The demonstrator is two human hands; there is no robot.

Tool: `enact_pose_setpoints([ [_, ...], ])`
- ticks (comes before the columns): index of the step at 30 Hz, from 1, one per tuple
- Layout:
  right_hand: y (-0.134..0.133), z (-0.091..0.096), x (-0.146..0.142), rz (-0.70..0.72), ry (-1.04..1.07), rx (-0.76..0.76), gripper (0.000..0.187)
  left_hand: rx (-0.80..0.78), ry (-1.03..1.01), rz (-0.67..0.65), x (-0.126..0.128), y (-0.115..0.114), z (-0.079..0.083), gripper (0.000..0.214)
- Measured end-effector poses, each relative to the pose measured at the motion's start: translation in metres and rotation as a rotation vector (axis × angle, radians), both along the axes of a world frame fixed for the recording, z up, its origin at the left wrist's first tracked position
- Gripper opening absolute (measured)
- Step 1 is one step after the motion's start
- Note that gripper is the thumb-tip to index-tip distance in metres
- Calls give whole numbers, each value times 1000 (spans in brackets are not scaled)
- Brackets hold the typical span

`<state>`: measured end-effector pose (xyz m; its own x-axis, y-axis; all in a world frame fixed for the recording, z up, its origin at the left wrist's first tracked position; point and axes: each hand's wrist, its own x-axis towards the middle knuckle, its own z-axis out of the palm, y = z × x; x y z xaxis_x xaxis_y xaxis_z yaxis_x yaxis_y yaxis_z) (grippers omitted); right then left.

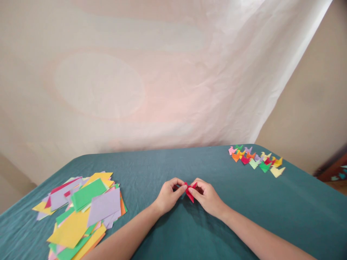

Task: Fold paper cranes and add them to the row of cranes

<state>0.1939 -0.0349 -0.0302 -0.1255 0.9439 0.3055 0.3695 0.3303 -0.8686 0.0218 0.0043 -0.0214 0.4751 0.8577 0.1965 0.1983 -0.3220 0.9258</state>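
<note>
A pale cloth backdrop [151, 72] hangs behind the far edge of the scene and fills most of the view. Below it the worktop [244, 216], covered in teal cloth, runs from the near edge to a rounded far edge, with wide bare room across its middle and near right.

On the near left lies a loose pile of flat paper sheets [81, 213] in yellow, green, lilac, orange and red, overlapping one another and reaching close to the worktop's left edge. At the far right, close to the worktop's rim, sits a cluster of small folded paper pieces [256, 159] in mixed colours, well apart from the hands.

Both forearms come in from the near edge and meet at the centre. The left hand [168, 195] and right hand [207, 196] pinch a small red folded paper [189, 191] between them, fingers of each hand closed on it from either side, just above the cloth. Its long axis slants, with a pointed tip aimed near and slightly right.
</note>
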Motion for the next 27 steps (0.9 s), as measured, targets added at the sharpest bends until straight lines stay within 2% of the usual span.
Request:
enact_pose_setpoints([
  [6,0,-1,0,2,-11,11,18,-15,6,-23,-1,1,-1,25],
  [20,2,2,-4,-20,7,33,19,75,50,33,0,-2,-2,22],
  [27,3,1,-3,-41,50,-6,22,34,1,35,2,-3,-5,23],
])
